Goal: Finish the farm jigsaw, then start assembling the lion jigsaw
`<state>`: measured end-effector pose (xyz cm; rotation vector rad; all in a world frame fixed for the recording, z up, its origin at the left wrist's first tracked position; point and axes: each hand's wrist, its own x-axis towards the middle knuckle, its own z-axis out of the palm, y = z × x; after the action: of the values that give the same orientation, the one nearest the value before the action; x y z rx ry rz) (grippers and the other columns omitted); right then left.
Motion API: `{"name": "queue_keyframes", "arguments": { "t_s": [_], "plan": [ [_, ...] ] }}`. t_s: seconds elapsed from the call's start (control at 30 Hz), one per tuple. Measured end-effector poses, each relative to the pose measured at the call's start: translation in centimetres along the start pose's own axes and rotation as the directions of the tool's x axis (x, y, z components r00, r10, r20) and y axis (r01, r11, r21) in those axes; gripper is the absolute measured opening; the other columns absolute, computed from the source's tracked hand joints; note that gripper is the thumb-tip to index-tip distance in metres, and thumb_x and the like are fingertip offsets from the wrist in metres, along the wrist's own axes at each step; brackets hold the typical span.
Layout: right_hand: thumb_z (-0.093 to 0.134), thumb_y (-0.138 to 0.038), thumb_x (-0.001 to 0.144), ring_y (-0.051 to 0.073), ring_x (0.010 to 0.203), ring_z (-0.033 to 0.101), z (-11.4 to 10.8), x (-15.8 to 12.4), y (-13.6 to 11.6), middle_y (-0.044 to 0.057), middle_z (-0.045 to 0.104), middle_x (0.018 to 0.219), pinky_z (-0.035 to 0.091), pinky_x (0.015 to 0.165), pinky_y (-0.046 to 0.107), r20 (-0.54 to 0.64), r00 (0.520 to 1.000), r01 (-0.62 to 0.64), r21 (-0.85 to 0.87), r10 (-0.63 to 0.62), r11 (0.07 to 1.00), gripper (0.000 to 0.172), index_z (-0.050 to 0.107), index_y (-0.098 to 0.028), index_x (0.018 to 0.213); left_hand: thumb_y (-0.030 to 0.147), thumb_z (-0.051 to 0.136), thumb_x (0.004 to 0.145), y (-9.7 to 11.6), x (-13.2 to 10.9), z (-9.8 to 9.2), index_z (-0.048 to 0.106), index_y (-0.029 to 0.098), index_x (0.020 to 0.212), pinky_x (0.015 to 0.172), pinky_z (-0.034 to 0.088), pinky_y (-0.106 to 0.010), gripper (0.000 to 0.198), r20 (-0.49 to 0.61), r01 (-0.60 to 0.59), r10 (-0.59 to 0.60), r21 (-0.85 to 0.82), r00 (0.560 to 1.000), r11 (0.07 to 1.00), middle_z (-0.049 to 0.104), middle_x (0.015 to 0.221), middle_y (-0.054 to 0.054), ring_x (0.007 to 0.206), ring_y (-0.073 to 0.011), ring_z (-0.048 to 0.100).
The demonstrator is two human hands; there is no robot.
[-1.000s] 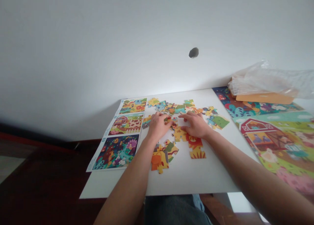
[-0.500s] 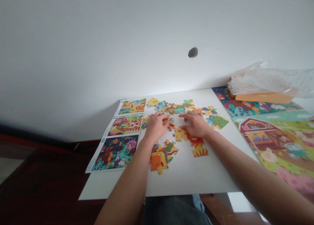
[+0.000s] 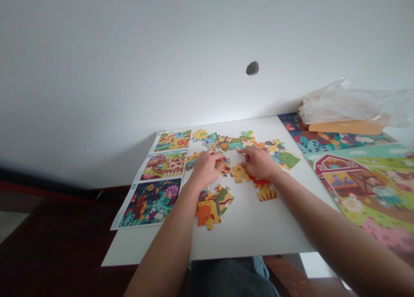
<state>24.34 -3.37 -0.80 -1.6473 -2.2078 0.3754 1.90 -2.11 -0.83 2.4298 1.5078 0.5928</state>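
My left hand (image 3: 204, 169) rests palm down on the white table (image 3: 246, 236), its fingertips on a small cluster of jigsaw pieces (image 3: 224, 166). My right hand (image 3: 259, 163) hovers with curled fingers over loose pieces (image 3: 241, 173), beside a yellow piece. Below it lies a partly joined lion section (image 3: 267, 193), its top hidden by my hand. A joined group of orange and yellow pieces (image 3: 208, 213) sits below my left hand. Several more pieces (image 3: 226, 142) are scattered in a band toward the wall. Whatever my fingertips hold is hidden.
A printed sheet of several puzzle pictures (image 3: 158, 178) lies at the table's left. A large assembled farm puzzle or poster (image 3: 355, 180) lies at right. Behind it are a clear plastic bag (image 3: 343, 105) and an orange box lid (image 3: 346, 127). A white wall stands behind.
My right hand has moved slightly up and right, uncovering more of the lion section. My left hand stays among the same pieces. The view has shifted slightly.
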Motion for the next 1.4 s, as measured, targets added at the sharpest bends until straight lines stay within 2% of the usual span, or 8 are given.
{"name": "queue_keyframes", "arguments": {
  "t_s": [0.3,0.57,0.83,0.93,1.07,1.23,1.4],
  "plan": [
    [0.062,-0.029,0.083,0.021,0.089,0.064,-0.09,-0.13,-0.18,0.002,0.071,0.087,0.033,0.091,0.039,0.002,1.000,-0.010,0.001,0.010,1.000,0.037,0.065,-0.025,0.120,0.022,0.069,0.082,-0.07,-0.24,-0.12,0.075,0.025,0.103,0.092,0.047,-0.040,0.022,-0.038,-0.039,0.042,0.080,0.998,0.996,0.065,0.096,-0.006,0.096,-0.0258,0.057],
    [0.063,-0.028,0.081,0.021,0.092,0.063,-0.03,-0.13,-0.35,0.004,0.072,0.094,0.033,0.093,0.039,0.011,1.000,-0.025,-0.011,0.025,1.000,0.039,0.065,-0.025,0.120,0.022,0.070,0.082,0.29,-0.09,0.07,0.076,0.023,0.103,0.093,0.047,-0.039,0.022,0.001,-0.075,0.075,0.015,0.997,0.997,0.064,0.096,-0.006,0.097,-0.0249,0.058],
    [0.062,-0.029,0.082,0.021,0.092,0.063,-0.16,-0.22,-0.56,0.005,0.072,0.098,0.033,0.094,0.040,0.008,1.000,-0.024,-0.025,0.024,0.999,0.038,0.066,-0.025,0.119,0.026,0.067,0.084,-0.02,-0.05,0.52,0.075,0.024,0.101,0.093,0.047,-0.038,0.019,-0.043,-0.060,0.061,0.007,0.997,0.998,0.064,0.099,-0.005,0.097,-0.0236,0.058],
    [0.061,-0.030,0.082,0.022,0.092,0.064,-0.17,-0.18,-0.52,0.005,0.072,0.100,0.034,0.094,0.040,0.012,0.999,-0.039,-0.040,0.039,0.998,0.037,0.066,-0.024,0.118,0.029,0.062,0.089,-0.28,0.01,0.44,0.075,0.023,0.101,0.092,0.046,-0.039,0.019,-0.082,-0.029,0.032,0.039,0.996,0.999,0.065,0.100,-0.006,0.096,-0.0239,0.058],
    [0.060,-0.030,0.081,0.022,0.092,0.064,-0.27,-0.17,-0.46,0.006,0.072,0.100,0.034,0.093,0.040,0.013,0.998,-0.063,-0.060,0.064,0.996,0.037,0.067,-0.025,0.117,0.029,0.064,0.087,-0.60,0.08,0.30,0.075,0.024,0.102,0.094,0.045,-0.041,0.019,-0.098,0.003,0.003,0.054,0.995,0.999,0.066,0.104,-0.005,0.097,-0.0246,0.058],
    [0.059,-0.031,0.082,0.023,0.091,0.064,-0.41,-0.19,-0.59,0.006,0.072,0.100,0.035,0.092,0.040,0.027,0.995,-0.093,-0.088,0.096,0.992,0.037,0.067,-0.025,0.118,0.028,0.071,0.082,-0.38,0.04,0.32,0.075,0.026,0.103,0.099,0.042,-0.040,0.021,-0.023,-0.100,0.100,-0.017,0.995,0.995,0.067,0.110,-0.002,0.103,-0.0240,0.058],
    [0.058,-0.032,0.082,0.023,0.093,0.064,-0.32,-0.24,-0.60,0.007,0.072,0.101,0.035,0.092,0.041,0.019,0.996,-0.084,-0.087,0.086,0.993,0.036,0.067,-0.025,0.117,0.026,0.074,0.082,-0.14,0.21,0.62,0.075,0.026,0.101,0.100,0.041,-0.041,0.019,-0.013,-0.131,0.130,-0.044,0.991,0.990,0.068,0.109,-0.002,0.105,-0.0235,0.059]
  ]
}}
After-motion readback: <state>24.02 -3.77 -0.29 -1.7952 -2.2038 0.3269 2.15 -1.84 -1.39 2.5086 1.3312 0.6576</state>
